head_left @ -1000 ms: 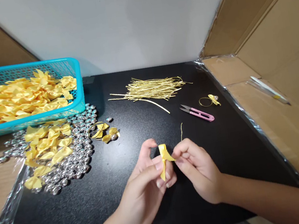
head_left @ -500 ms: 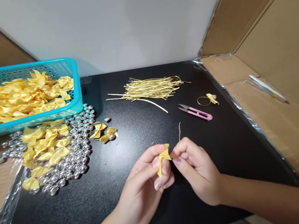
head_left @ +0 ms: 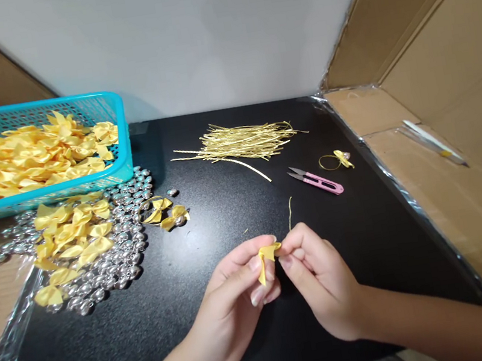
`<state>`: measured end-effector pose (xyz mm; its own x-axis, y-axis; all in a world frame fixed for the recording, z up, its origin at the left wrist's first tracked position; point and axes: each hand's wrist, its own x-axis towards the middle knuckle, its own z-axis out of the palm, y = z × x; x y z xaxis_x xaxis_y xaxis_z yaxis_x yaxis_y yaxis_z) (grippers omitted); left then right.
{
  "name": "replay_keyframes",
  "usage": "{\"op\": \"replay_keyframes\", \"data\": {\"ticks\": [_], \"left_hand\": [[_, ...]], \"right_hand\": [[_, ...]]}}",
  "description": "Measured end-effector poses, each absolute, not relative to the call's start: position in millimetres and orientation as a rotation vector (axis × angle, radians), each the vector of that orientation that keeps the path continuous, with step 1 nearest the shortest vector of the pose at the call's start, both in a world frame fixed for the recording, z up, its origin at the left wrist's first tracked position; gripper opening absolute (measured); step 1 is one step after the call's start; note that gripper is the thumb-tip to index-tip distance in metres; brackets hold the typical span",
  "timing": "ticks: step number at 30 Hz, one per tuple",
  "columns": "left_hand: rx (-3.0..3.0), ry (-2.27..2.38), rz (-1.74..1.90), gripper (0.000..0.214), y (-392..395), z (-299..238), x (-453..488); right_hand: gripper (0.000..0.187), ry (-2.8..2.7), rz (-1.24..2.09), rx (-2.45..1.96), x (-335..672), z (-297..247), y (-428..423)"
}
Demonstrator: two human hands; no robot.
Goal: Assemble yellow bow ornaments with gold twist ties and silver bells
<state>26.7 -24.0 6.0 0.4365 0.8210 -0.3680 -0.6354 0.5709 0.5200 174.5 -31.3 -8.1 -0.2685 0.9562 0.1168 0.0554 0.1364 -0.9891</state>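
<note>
Left hand (head_left: 235, 291), lower center of frame: thumb and fingers pinching a yellow bow (head_left: 267, 254), one tail hanging over the fingers. Bow sits between the two hands, above the black table (head_left: 112, 347).

Right hand (head_left: 326, 289), just right of it: thumb and index closed on a gold cord (head_left: 290, 212), free end sticking up past the knuckles. Fingertips meet the bow's right end; can't tell if they grip the ribbon too.

Upper left: blue basket (head_left: 125, 144) heaped with ribbon bows (head_left: 36, 155). Below it, silver beads (head_left: 128, 247) spread out, loose bows (head_left: 72, 228) lying on them. Upper center: bundle of gold cords (head_left: 248, 142).

Right of center: pink snips (head_left: 322, 183), tips toward upper left. Just beyond, a cord loop with its own bow and bead (head_left: 342, 159). Far right: white pen-like tool (head_left: 431, 141) on cardboard (head_left: 397, 168).
</note>
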Motion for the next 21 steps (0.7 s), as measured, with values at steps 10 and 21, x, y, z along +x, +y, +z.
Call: {"op": "replay_keyframes", "data": {"ticks": [10,21], "left_hand": [[0.379,0.748,0.986,0.020,-24.4,4.2,28.3],[0.302,0.699,0.986,0.015,-20.8,1.5,28.2]], "right_hand": [[0.013,-1.497,1.312,-1.010,176.1,-11.8,-29.8],[0.013,-1.355,1.470,-0.983,174.0,-13.1,-29.5]]}}
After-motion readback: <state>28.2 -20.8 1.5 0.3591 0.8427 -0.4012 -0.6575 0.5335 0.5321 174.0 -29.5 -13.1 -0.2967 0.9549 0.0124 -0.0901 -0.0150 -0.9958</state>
